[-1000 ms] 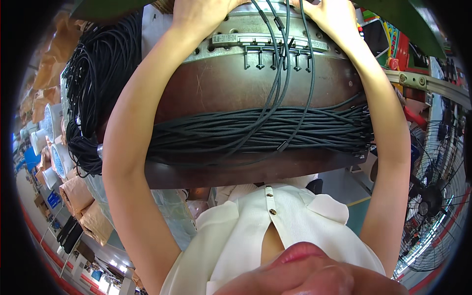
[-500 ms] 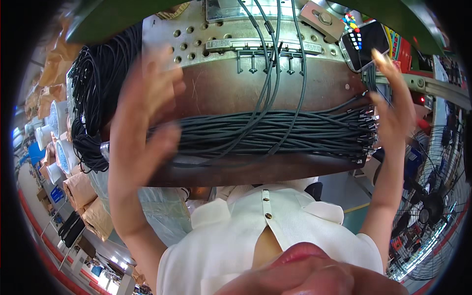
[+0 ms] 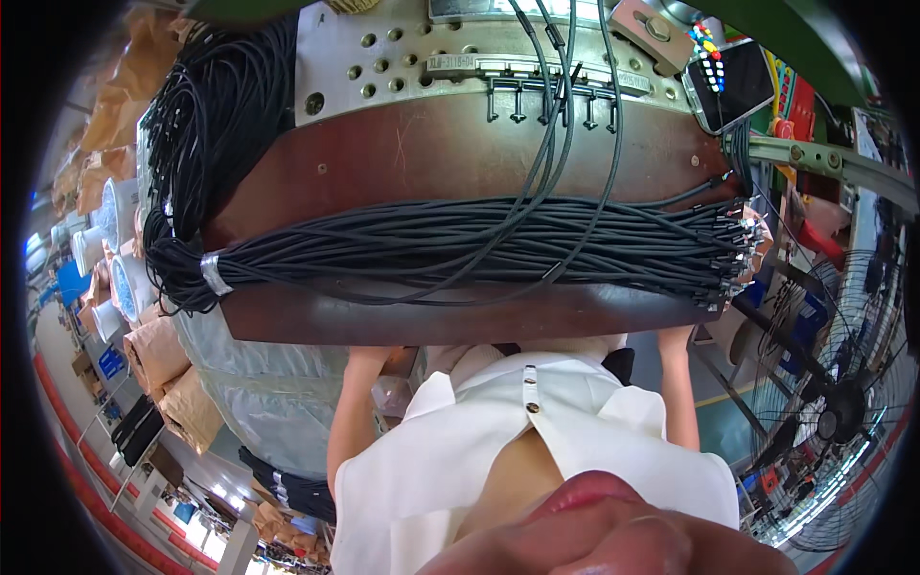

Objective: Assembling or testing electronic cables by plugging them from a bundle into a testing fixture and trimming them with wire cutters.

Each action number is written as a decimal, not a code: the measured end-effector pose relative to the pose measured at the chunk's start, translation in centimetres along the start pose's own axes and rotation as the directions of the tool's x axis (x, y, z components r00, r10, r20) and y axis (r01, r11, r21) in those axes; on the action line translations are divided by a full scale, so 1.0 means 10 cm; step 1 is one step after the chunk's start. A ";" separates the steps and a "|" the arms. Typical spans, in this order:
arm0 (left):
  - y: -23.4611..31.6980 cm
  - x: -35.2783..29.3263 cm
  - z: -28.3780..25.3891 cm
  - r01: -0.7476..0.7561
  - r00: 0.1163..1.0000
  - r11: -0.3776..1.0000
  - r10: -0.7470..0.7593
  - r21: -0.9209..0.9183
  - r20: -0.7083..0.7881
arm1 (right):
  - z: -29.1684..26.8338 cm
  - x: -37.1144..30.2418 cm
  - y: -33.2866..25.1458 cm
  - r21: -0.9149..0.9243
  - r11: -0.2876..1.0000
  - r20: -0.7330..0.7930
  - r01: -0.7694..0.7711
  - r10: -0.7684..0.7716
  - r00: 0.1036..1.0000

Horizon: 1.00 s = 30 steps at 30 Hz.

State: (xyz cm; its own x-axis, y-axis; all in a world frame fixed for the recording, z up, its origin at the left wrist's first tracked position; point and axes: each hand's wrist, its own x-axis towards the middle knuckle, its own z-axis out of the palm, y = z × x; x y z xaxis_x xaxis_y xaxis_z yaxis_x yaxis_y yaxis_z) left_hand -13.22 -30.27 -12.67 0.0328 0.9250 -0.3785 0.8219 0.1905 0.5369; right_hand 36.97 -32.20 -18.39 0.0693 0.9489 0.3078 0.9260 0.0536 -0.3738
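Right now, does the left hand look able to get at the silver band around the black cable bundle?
Probably not directly: the left forearm runs beneath the front edge of the brown board, which hides the hand and seems to block it. From above, nothing visible covers the silver band.

The cables (image 3: pixel 450 241) are black, the board (image 3: pixel 355 158) reddish-brown.

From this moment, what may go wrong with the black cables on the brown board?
The loose, slender black cables cross the silver-taped black cable bundle, so they might tangle with it. The bundle's small shiny ends sit at the right edge of the flat brown board, so they could catch.
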 end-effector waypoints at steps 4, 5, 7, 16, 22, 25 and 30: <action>0.01 0.02 0.02 -0.144 0.988 0.965 0.151 0.221 -0.015 | -0.10 0.10 -0.04 0.058 0.990 0.202 -0.127 0.112 0.973; -0.01 0.05 0.04 -0.132 0.991 0.980 0.136 0.148 -0.016 | -0.11 0.07 -0.02 0.048 0.991 0.227 -0.126 0.112 0.968; -0.14 0.03 0.15 -0.146 0.984 0.976 0.160 0.165 -0.080 | -0.11 0.14 -0.10 0.085 0.987 0.232 -0.138 0.115 0.966; -0.07 0.12 0.13 -0.145 0.977 0.979 0.164 0.144 -0.136 | -0.25 0.38 -0.33 0.017 0.998 0.137 -0.056 0.054 0.989; 1.07 0.04 -0.84 -0.366 0.657 0.931 0.259 -0.001 0.708 | -1.22 1.06 -1.05 0.039 0.998 0.985 0.044 -0.046 0.169; 1.61 0.30 -1.13 -0.550 0.601 0.763 0.644 -0.339 0.474 | -1.27 1.75 -1.38 0.495 0.868 0.712 0.031 -0.426 0.558; 2.55 0.85 -0.64 -0.960 0.265 0.266 0.964 0.092 -0.020 | -0.15 2.90 -1.59 -0.166 0.803 0.058 0.572 -0.571 0.819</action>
State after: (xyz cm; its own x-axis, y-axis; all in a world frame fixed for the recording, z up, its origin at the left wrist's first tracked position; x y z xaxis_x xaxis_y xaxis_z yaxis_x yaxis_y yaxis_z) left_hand 4.42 -15.45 2.62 0.7894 0.4356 0.4325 0.2392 -0.8672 0.4368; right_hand 24.86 -6.02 -2.21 -0.4939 0.7643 0.4147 0.8450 0.5344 0.0215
